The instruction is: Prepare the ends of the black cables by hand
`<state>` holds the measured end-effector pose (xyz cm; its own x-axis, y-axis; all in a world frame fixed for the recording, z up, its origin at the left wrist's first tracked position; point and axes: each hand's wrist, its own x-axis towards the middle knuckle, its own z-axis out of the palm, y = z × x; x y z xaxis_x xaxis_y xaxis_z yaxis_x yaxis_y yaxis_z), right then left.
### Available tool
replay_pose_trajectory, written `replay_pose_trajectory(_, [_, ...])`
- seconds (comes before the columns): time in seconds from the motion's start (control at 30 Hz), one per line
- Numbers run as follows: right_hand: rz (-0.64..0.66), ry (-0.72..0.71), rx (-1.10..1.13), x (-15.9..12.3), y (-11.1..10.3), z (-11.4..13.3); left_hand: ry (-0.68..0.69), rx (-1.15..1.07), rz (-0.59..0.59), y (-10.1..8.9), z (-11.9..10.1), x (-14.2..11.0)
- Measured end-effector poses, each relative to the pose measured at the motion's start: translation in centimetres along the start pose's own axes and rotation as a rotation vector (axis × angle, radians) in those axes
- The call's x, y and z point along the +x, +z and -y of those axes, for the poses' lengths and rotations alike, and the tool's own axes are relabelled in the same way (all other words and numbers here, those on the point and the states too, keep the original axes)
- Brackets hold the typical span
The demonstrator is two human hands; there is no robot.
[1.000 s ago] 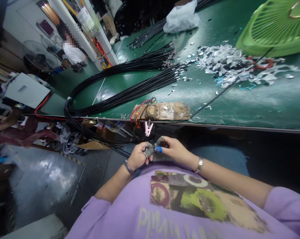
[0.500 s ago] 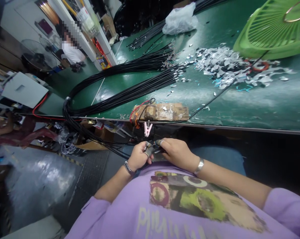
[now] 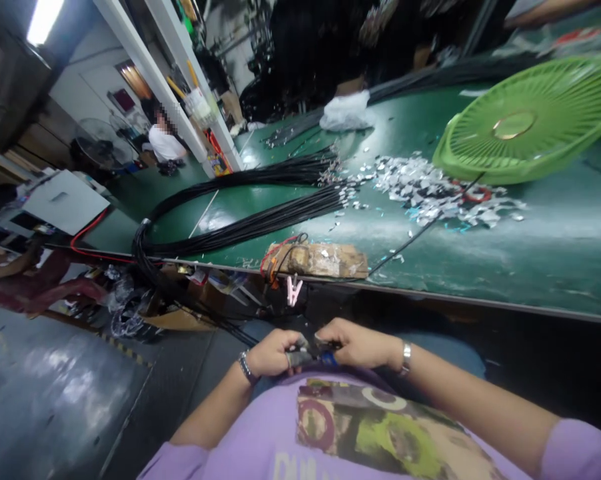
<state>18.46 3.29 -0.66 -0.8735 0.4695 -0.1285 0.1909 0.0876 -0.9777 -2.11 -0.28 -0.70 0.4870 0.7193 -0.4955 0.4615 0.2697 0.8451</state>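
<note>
My left hand is closed in front of my body, with fingers covered in greyish wraps. Black cables run from the table edge into it, though the held ends are too small to make out. Close beside it, my right hand is closed around a small tool with a blue part; its kind is mostly hidden by the fingers. Just above the hands, a pink clothespin hangs at the table edge below a worn wooden block with red and black wires on it.
A long looped bundle of black cables lies on the green table. Silvery foil scraps are heaped beside a green fan. Farther back sits a white plastic bag. A person is in the left background.
The view has tilted up, so the table and hands appear lower. My hands have moved slightly apart, and a blue part now shows under my right hand.
</note>
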Motion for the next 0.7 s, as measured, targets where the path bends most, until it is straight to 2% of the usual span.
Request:
replay_pose_trajectory(0.07, [0.033, 0.114, 0.308, 0.5, 0.4, -1.1, 0.003, -0.047, -0.022, 0.2, 0.1, 0.3])
replay_pose_trajectory(0.1, [-0.022, 0.159, 0.383, 0.8, 0.6, -1.7, 0.017, -0.051, -0.045, 0.2, 0.0, 0.6])
replay_pose_trajectory(0.13, [-0.134, 0.183, 0.434, 1.2, 0.6, -2.2, 0.028, -0.052, -0.088, 0.3, 0.0, 0.8])
replay_pose_trajectory(0.2, [-0.292, 0.177, 0.411, 1.7, 0.6, -2.7, 0.033, -0.064, -0.178, 0.5, -0.2, 1.4])
replay_pose_trajectory(0.37, [-0.63, -0.035, -0.064, 1.8, 0.6, -2.3, -0.001, -0.098, -0.274, 0.7, -0.6, 2.2])
replay_pose_trajectory(0.43, [-0.708, -0.1, -0.236, 1.5, 0.8, -2.1, -0.01, -0.114, -0.287, 0.7, -0.8, 2.3])
replay_pose_trajectory(0.53, [-0.731, -0.18, -0.433, 1.2, 1.4, -2.4, -0.001, -0.137, -0.29, 0.8, -1.2, 2.2])
replay_pose_trajectory(0.7, [-0.656, -0.202, -0.813, 0.9, 2.2, -2.6, -0.025, -0.138, -0.369, 1.1, -1.7, 2.2])
